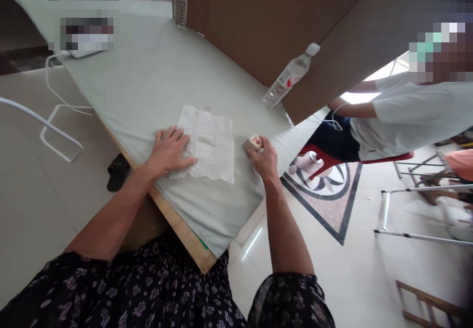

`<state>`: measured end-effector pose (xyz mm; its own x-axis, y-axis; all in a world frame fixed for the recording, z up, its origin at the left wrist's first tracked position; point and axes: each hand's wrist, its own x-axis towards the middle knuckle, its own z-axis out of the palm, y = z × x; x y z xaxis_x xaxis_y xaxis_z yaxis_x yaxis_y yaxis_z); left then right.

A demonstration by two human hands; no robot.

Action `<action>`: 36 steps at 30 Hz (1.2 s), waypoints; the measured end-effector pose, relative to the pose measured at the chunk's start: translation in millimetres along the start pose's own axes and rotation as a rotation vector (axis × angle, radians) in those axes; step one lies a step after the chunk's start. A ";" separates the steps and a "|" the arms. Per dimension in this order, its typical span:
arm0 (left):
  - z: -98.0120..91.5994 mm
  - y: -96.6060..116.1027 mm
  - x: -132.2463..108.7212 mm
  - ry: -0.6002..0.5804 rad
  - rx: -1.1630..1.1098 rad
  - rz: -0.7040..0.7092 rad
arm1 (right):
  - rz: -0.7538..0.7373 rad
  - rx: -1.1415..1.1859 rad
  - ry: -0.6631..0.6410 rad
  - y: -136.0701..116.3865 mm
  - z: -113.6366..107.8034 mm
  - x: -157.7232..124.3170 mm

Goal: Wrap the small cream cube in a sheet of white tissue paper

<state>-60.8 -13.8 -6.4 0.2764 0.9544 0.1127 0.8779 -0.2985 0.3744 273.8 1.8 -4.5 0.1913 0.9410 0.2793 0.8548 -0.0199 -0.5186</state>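
Observation:
A thin white sheet of tissue paper (219, 155) lies spread on the cloth-covered table, its edges uneven. My left hand (170, 149) rests on its left side, fingers spread and lying flat. Pale, bumpy, grain-like bits (201, 140) show on the sheet beside my fingers; what they are I cannot make out. To the right of the sheet, my right hand (265, 159) grips a small cream-coloured box (253, 142) with a red mark on top. The box stands on or just over the cloth, apart from the sheet.
A large cardboard panel (258, 27) stands across the table's back, with one plastic bottle (181, 0) at its far end and another bottle (290, 78) nearer. A white device (88, 45) with a cable sits far left. A person in a white shirt (417, 116) sits right.

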 end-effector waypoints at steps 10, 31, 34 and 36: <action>-7.7 -1.8 4.0 -0.070 0.038 0.022 | -0.458 -0.016 -0.257 -88.3 20.2 -36.6; 6.9 2.0 4.9 -0.147 -0.013 0.167 | -0.154 -0.042 0.119 -33.1 20.2 -20.1; 7.7 0.0 4.1 -0.120 -0.046 0.172 | 0.097 -0.056 0.124 -3.3 8.4 -4.5; 8.5 -0.3 4.0 -0.095 -0.070 0.181 | 0.162 -0.013 0.043 6.2 4.9 0.2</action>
<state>-56.6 -9.9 -14.0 0.4655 0.8796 0.0978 0.7822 -0.4605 0.4196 276.7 3.5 -11.6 0.3469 0.9100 0.2272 0.8174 -0.1745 -0.5490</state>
